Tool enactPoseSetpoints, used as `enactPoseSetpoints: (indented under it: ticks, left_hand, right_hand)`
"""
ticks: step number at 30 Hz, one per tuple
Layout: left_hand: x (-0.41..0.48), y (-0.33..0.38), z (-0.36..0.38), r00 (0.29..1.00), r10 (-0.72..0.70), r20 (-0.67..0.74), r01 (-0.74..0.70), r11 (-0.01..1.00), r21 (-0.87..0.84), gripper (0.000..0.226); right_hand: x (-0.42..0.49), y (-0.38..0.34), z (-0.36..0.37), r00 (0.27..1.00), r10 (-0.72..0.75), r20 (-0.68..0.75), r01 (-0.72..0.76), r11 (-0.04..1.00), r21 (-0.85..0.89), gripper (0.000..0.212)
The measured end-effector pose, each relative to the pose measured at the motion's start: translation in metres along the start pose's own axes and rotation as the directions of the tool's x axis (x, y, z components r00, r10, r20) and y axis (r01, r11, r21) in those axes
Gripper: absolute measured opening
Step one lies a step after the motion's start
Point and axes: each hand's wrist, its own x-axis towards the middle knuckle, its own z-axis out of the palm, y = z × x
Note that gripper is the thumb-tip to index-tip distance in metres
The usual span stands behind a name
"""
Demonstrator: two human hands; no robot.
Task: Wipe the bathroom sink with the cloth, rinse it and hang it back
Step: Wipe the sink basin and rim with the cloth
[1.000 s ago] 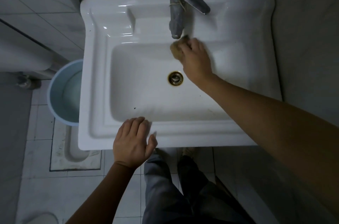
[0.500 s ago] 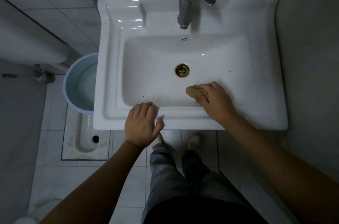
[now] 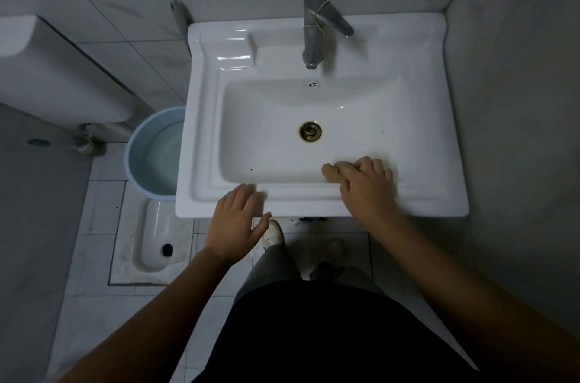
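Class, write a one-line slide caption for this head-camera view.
Right hand presses a tan cloth along the near basin wall of the white sink while the left hand rests open on its front rim.

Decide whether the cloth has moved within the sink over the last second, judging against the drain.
Yes. The cloth, under the right hand, went from beyond the drain, near the tap, to the basin's near wall, on the person's side of the drain.

Tan cloth [image 3: 331, 173] (bunched) lies on the white sink's [image 3: 433, 144] near basin wall.
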Motion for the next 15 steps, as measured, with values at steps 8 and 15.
enactPoseSetpoints:
  ticks: [8,15]
  left_hand:
    - [0.026,-0.022,-0.01,0.992,0.122,0.038,-0.122,0.992,0.008,0.047]
    - [0.057,-0.041,-0.017,0.964,0.242,0.105,-0.241,0.97,-0.023,0.043]
  right_hand:
    - [-0.002,-0.007,-0.007,0.978,0.173,0.12,-0.193,0.964,0.181,0.047]
    - [0.0,-0.03,-0.007,0.929,0.341,0.141,-0.369,0.882,0.293,0.044]
